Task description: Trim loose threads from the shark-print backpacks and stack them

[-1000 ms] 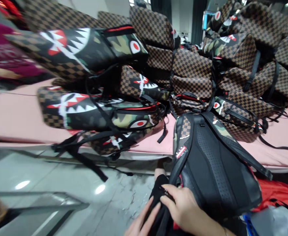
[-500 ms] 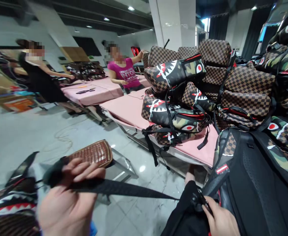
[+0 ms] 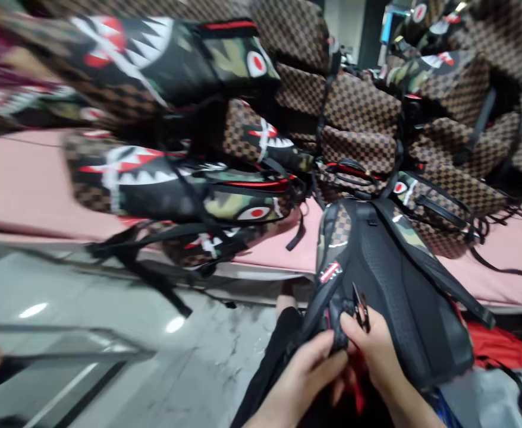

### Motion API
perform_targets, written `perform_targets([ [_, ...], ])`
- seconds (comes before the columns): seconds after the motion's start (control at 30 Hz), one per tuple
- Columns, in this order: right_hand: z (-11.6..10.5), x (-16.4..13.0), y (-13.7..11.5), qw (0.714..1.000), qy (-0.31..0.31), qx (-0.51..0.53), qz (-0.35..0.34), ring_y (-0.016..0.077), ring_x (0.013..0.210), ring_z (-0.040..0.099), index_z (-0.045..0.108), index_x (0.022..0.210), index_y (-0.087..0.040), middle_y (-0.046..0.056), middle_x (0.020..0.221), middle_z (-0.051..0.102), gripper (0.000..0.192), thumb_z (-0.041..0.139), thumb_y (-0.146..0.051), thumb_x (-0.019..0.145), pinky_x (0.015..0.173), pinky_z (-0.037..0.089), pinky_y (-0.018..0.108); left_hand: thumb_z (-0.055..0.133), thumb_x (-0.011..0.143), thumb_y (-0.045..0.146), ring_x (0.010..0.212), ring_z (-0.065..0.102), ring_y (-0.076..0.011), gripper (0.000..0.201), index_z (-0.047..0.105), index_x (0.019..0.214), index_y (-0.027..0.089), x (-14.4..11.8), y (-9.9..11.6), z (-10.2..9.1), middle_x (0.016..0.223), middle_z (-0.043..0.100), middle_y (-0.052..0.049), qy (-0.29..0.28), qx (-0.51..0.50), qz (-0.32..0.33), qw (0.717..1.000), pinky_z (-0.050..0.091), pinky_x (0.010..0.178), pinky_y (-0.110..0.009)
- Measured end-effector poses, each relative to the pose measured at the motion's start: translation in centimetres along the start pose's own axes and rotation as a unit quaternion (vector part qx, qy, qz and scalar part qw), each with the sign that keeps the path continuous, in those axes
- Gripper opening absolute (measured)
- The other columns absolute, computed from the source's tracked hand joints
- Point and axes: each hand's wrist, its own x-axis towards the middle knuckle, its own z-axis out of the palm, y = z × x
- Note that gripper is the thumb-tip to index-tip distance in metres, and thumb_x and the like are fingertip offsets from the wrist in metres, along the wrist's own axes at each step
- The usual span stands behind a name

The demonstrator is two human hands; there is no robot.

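A black backpack [image 3: 390, 291] with camouflage sides lies back-up against the edge of the pink table [image 3: 24, 178], its shoulder straps facing me. My left hand [image 3: 305, 368] pinches the left strap near its lower end. My right hand [image 3: 374, 351] grips the same strap just beside it, with small scissors [image 3: 359, 306] held in its fingers, points up. Both hands meet at the bag's lower left corner.
A pile of brown checkered backpacks [image 3: 354, 113] and shark-mouth camouflage backpacks [image 3: 176, 184] covers the table, their straps hanging over the front edge. Red fabric [image 3: 497, 348] lies to the right of the black bag. Grey glossy floor [image 3: 109, 380] and a metal frame are at lower left.
The view swung back from the room to the table. My left hand let go of the stretched-out strap and came in beside the right hand at the bag's corner.
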Motion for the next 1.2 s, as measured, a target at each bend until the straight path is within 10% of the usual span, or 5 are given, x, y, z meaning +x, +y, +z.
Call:
perform_targets([
  [0.4, -1.9, -0.9, -0.7, 0.973, -0.062, -0.163, -0.150, 0.0083, 0.049, 0.046, 0.054, 0.088, -0.018, -0.005, 0.059, 0.053, 0.018, 0.054, -0.035, 0.082, 0.048, 0.035, 0.019, 0.072, 0.065, 0.036, 0.051, 0.054, -0.0125, 0.030, 0.067, 0.082, 0.012, 0.4, 1.1, -1.9, 0.054, 0.061, -0.002, 0.158, -0.040, 0.048, 0.986, 0.042, 0.048, -0.020],
  [1.2, -3.5, -1.0, -0.5, 0.921, -0.064, -0.264, -0.279, 0.0094, 0.056, 0.054, 0.062, 0.079, -0.019, -0.001, 0.066, 0.063, 0.016, 0.057, -0.034, 0.082, 0.054, 0.038, 0.020, 0.071, 0.064, 0.037, 0.045, 0.049, -0.0120, 0.029, 0.068, 0.080, 0.013, 0.4, 1.6, -1.6, 0.047, 0.058, 0.000, 0.139, 0.026, 0.034, 0.989, 0.039, 0.045, -0.021],
])
